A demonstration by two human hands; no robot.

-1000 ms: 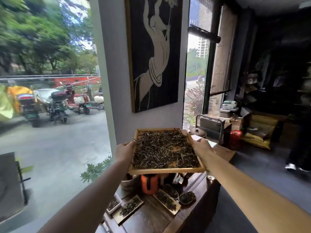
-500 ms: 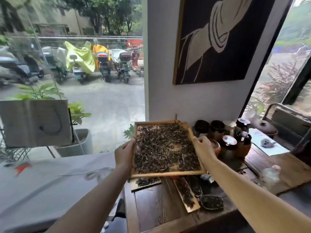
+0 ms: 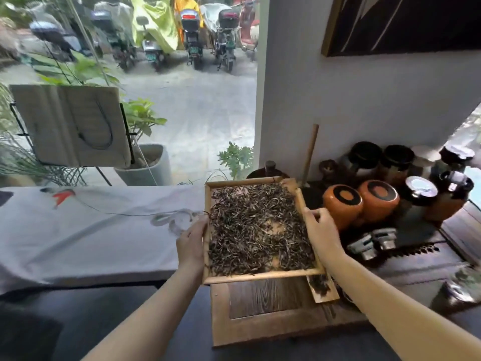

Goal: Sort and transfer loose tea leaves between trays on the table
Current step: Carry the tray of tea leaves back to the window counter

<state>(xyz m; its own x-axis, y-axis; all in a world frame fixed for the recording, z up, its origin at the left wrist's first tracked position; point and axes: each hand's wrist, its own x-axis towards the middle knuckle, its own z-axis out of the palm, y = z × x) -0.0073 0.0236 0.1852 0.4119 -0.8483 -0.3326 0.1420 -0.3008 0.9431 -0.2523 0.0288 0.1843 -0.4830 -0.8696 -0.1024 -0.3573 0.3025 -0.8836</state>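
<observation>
A square wooden tray (image 3: 263,276) full of dark loose tea leaves (image 3: 257,227) hovers above the dark wooden table (image 3: 268,306). My left hand (image 3: 191,243) grips the tray's left rim, fingers under it and thumb along the edge. On the right rim, my right hand (image 3: 321,230) holds on with fingers curled over the edge. A narrow wooden scoop tray (image 3: 322,287) with some tea pokes out from beneath the big tray's near right corner.
Two orange jars (image 3: 360,203), several dark jars and lids stand to the right against the wall. A white painted cloth (image 3: 86,230) covers a table to the left. A bamboo stick (image 3: 311,152) leans on the wall; a window lies beyond.
The view has swung left and down. The tray, held in both hands, has come lower over the wooden table; the small trays seen beneath it are now mostly covered.
</observation>
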